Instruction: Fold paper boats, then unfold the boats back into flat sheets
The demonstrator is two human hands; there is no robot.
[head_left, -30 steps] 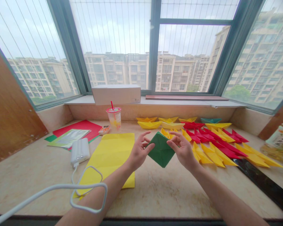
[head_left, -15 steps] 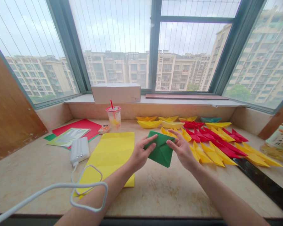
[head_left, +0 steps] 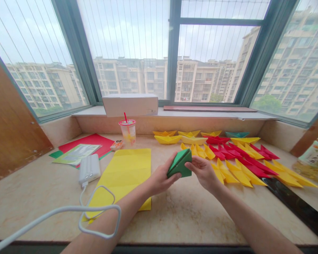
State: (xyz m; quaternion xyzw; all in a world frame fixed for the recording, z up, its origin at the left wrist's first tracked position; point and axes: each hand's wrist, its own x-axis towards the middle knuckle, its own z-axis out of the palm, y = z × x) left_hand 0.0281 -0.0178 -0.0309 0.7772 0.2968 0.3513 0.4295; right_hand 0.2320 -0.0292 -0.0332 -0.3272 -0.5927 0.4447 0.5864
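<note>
A folded green paper piece is held above the stone sill between both hands. My left hand grips its lower left corner from beneath, fingers closed on it. My right hand pinches its right edge, fingers curled round the paper. The piece looks opened into a tilted three-dimensional shape. Just beyond it lie rows of folded yellow paper shapes and red paper shapes.
A flat yellow sheet lies left of my hands. A white power bank with its looping cable, red and green paper, a plastic cup and a white box stand further left. A dark ruler lies right.
The green piece was a flat diamond held by spread fingers; both hands have closed in and pushed it together, so it now stands tilted and bulged.
</note>
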